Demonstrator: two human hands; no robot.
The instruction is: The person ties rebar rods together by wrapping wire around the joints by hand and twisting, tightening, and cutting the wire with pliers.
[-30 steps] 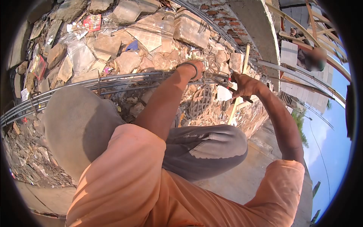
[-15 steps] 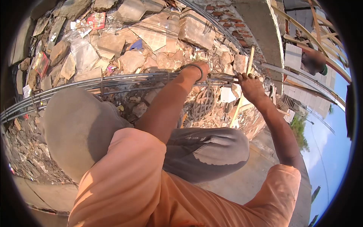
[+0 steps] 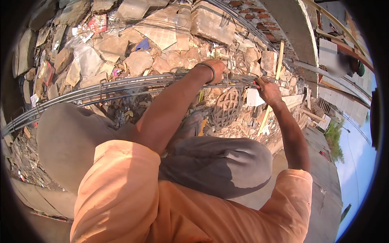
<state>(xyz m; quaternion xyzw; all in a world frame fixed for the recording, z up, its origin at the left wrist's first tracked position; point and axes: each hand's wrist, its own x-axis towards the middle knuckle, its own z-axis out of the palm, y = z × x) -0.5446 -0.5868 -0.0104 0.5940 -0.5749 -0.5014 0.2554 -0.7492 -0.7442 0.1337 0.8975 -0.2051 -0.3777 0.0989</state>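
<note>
Left hand (image 3: 217, 70), right hand (image 3: 267, 90) gripping pliers (image 3: 256, 84), rods (image 3: 133, 84)

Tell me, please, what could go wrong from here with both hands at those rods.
The partly hidden, red-marked metal tool in the right hand could slip and nip the nearby left hand. The long grey metal rods might shift and pinch either bare hand. Jagged, pale, broken rubble around the rods might scrape them.

Outdoor building site for sure lol, broken masonry rubble (image 3: 137, 62) everywhere, a long bundle of steel rebar (image 3: 75, 98), rough exposed brick wall (image 3: 259, 20), open sky (image 3: 354, 162)
</note>
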